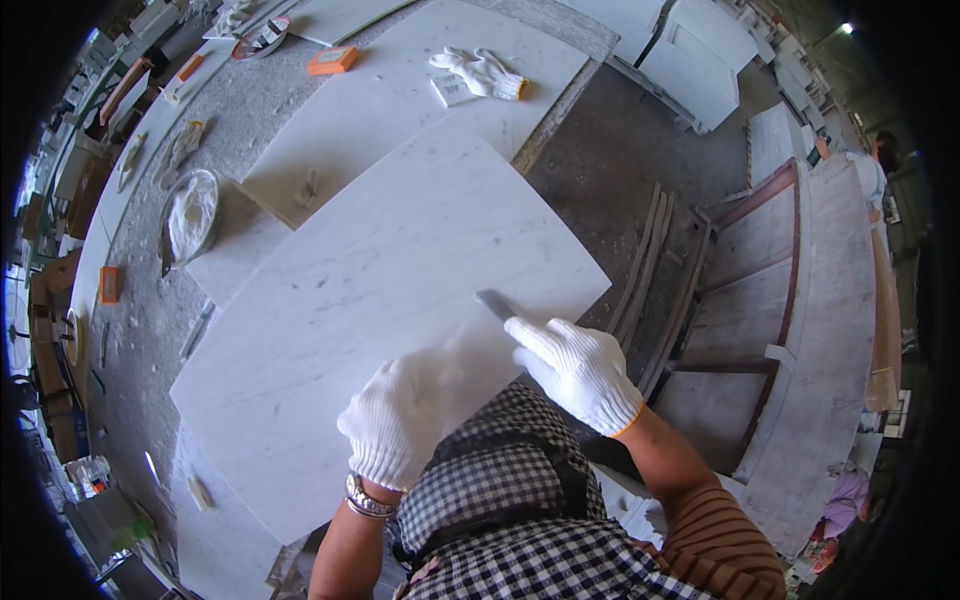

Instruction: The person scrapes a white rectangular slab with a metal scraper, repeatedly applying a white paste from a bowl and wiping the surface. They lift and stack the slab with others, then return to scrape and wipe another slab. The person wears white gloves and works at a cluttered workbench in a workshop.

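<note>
A white marble slab with grey veins lies in front of me. At its near right edge my right hand, in a white knitted glove, is closed round a narrow flat grey blade, perhaps a scraper. The blade's tip points up and left over the slab; its handle is hidden in the glove. My left hand, gloved too, is over the slab's near edge. Motion smears its fingers, so whether it holds anything cannot be made out.
More marble slabs lie beneath and beyond on the grey worktable. On it are a spare glove, a bowl of white material, orange boxes and a plate with tools. A framed panel stands at right.
</note>
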The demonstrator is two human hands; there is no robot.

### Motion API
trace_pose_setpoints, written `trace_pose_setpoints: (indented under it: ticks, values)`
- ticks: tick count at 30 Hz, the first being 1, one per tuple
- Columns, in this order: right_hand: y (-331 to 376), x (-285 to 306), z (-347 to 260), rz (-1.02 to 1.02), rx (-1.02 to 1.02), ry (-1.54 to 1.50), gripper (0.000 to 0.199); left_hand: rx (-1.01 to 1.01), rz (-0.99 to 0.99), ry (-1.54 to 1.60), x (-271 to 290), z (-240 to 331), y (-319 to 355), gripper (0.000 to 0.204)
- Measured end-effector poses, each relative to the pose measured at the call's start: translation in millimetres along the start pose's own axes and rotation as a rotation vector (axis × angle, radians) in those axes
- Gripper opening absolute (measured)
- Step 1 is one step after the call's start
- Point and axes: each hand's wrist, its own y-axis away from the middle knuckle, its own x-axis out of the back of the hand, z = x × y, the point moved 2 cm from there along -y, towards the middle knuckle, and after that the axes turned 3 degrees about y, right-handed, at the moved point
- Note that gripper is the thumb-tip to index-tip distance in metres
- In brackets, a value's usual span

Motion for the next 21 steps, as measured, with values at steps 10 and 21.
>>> trace_pose_setpoints:
  ticks: [10,21]
  values:
    - [1,4,-2,0.005,0.007,-0.074,0.035,-0.014,-0.005,-0.002,-1,6,-8,0.029]
    - [6,11,5,0.018,-0.125,-0.07,0.036,0.05,-0.063,-0.039,-6,10,-22,0.035]
